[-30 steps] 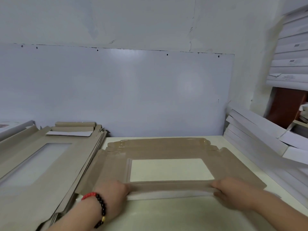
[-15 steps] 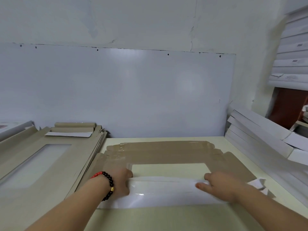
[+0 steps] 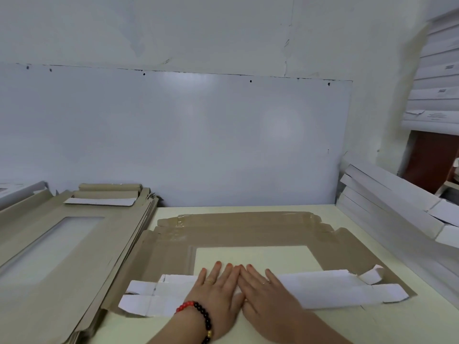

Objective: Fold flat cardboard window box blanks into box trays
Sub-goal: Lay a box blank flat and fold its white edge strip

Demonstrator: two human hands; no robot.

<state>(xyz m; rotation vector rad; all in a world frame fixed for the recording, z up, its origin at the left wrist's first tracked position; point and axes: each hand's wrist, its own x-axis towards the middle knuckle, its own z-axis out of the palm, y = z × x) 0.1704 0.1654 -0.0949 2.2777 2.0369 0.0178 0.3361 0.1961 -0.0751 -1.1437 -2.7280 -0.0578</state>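
Pressing the near flap [image 3: 310, 289] of the blank [image 3: 248, 232] flat on the table [image 3: 372, 324], left hand [image 3: 216, 291] and right hand [image 3: 263, 291] side by side, fingers straight, gripping nothing. Only this first crease looks done; the far and side flaps lie flat, so no tray yet.

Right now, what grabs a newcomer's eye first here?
Two flat hands, left hand and right hand, side by side, pressing the white flap folded over the near edge of the brown blank at table centre. To the left lies a stack of blanks; on the right, white boxes are piled by the wall.
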